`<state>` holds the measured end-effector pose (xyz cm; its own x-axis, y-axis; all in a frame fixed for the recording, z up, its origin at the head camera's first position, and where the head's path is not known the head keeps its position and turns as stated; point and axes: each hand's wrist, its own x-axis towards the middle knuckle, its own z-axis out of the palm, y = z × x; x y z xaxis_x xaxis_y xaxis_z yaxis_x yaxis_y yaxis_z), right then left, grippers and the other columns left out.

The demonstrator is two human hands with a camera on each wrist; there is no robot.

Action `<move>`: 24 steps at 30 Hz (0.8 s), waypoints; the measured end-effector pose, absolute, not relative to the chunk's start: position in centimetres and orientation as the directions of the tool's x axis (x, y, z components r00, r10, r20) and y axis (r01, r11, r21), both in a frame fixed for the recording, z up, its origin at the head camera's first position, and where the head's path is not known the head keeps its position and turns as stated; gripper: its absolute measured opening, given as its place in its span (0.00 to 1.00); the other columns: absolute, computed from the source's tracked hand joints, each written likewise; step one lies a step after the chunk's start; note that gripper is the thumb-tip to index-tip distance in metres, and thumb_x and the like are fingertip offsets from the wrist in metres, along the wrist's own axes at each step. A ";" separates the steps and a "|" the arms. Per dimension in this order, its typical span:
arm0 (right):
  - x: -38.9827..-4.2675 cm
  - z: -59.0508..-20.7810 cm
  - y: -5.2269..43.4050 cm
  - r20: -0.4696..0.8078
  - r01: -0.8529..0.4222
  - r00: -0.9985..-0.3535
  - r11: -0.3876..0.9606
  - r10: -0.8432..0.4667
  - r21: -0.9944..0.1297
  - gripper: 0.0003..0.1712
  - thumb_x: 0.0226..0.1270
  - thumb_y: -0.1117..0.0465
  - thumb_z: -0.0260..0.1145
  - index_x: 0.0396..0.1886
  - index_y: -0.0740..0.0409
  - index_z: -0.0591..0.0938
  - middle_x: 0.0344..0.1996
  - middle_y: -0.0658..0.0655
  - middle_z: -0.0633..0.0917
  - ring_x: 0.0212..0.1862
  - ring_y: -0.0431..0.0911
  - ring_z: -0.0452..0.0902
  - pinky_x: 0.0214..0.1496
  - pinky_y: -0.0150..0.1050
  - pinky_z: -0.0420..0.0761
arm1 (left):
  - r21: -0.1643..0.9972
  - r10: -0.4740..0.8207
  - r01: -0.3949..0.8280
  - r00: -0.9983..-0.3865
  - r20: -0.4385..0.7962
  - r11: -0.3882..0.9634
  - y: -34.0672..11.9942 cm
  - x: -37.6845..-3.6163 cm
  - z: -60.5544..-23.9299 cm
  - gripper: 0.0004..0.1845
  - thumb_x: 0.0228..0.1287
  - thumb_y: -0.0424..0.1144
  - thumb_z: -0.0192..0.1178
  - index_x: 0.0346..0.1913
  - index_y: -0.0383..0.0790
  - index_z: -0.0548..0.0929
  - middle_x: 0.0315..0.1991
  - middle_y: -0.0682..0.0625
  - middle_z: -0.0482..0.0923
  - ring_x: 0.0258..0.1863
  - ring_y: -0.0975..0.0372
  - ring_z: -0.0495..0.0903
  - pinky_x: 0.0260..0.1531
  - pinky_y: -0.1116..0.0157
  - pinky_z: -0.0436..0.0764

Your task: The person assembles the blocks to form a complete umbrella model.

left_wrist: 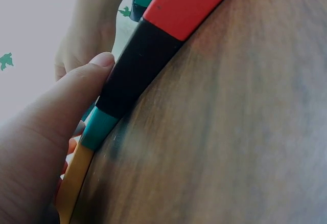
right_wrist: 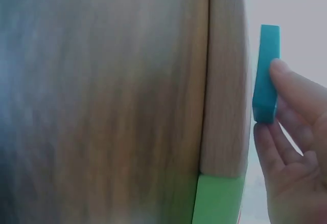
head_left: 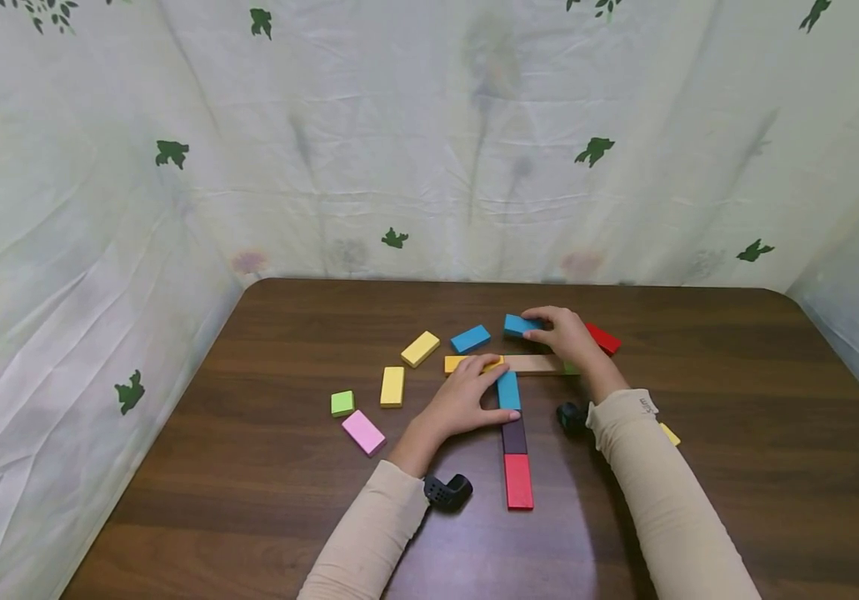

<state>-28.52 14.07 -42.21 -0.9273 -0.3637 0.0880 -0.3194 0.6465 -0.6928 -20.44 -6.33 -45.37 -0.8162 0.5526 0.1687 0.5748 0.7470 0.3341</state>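
Note:
My right hand [head_left: 566, 335] pinches a blue block [right_wrist: 266, 75] between thumb and fingers, just behind a row of blocks. That row runs crosswise: an orange-yellow block [head_left: 455, 364], a plain wood block [head_left: 537, 364] and a green block [right_wrist: 218, 198], partly covered by the right hand in the head view. A blue block [head_left: 508, 392], a black block [left_wrist: 140, 65] and a red block [head_left: 518, 482] form a line from the row toward me. My left hand [head_left: 462, 398] spreads over the join, its thumb touching near the blue and black blocks and its fingers at the yellow end.
Left of the row lie two yellow blocks [head_left: 392, 387], a green cube [head_left: 342, 404] and a pink block [head_left: 364, 432]. Another blue block [head_left: 470, 339] lies behind the row. A red block [head_left: 604, 338] and a yellow block [head_left: 670, 434] are partly hidden by the right arm.

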 end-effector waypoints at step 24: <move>-28.9 -42.8 16.6 0.073 -0.172 -0.981 0.652 -0.177 -0.739 0.23 0.53 0.55 0.58 0.49 0.57 0.71 0.48 0.58 0.71 0.48 0.53 0.66 0.42 0.45 0.69 | 0.319 0.553 0.574 -0.817 0.164 0.754 -6.3 -20.4 -45.3 0.44 0.38 0.73 0.39 0.59 0.52 0.60 0.57 0.54 0.53 0.57 0.61 0.49 0.51 0.60 0.58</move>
<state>-28.89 16.55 -42.79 -0.9815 -0.1773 0.0727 -0.1724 0.6516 -0.7388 -20.41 -6.33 -45.29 -0.8170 0.5528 0.1643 0.5743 0.7539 0.3192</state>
